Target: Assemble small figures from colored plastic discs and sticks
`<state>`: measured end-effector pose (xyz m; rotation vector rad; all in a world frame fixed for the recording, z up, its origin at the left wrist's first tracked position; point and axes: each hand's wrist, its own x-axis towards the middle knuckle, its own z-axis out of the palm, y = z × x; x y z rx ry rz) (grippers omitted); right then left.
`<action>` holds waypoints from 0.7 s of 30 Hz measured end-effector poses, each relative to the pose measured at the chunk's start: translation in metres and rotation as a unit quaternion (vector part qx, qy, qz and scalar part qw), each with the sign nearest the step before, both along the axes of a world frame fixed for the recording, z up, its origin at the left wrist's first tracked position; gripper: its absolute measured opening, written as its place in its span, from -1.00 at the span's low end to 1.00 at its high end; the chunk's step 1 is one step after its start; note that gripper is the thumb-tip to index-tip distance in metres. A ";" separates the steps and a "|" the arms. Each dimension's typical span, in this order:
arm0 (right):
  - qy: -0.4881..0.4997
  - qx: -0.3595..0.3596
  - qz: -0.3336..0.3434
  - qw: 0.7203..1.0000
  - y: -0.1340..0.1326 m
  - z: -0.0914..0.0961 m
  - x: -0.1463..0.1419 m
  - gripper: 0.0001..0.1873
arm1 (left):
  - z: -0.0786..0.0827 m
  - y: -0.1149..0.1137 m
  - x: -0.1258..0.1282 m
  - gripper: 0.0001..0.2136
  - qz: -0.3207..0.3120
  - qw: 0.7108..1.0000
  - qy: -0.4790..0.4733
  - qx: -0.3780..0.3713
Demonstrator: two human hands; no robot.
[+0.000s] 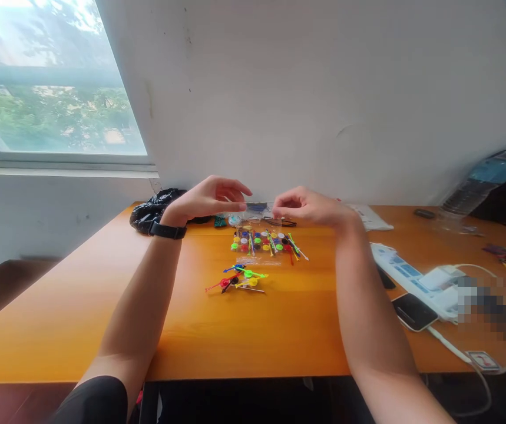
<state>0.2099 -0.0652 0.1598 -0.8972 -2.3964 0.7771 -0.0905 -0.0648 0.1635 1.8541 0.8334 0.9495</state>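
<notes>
A clear plastic bag (259, 261) hangs between my two hands, above the far middle of the table. My left hand (212, 197), with a black watch band at the wrist, pinches its upper left corner. At the upper right corner my right hand (303, 206) has thumb and fingers closed on the film. Seen through or behind the bag are round coloured discs (258, 240) and thin sticks (294, 246). Nearer to me lies a small group of coloured pieces, each a round hub with a thin arrow-like pointer (248, 274): red, blue, green, yellow and black.
A black plastic bag (158, 209) lies at the back left. On the right are a white power strip (405, 274) with plugs and cables, a phone-like black device (414, 311), a tilted water bottle (478, 179) and a white sheet (371, 218). The wall stands behind the table.
</notes>
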 end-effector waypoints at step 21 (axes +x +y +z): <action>0.217 -0.031 -0.051 0.974 0.023 -0.017 -0.012 -0.66 | -0.021 0.034 -0.011 -0.78 0.107 0.993 -0.032 0.038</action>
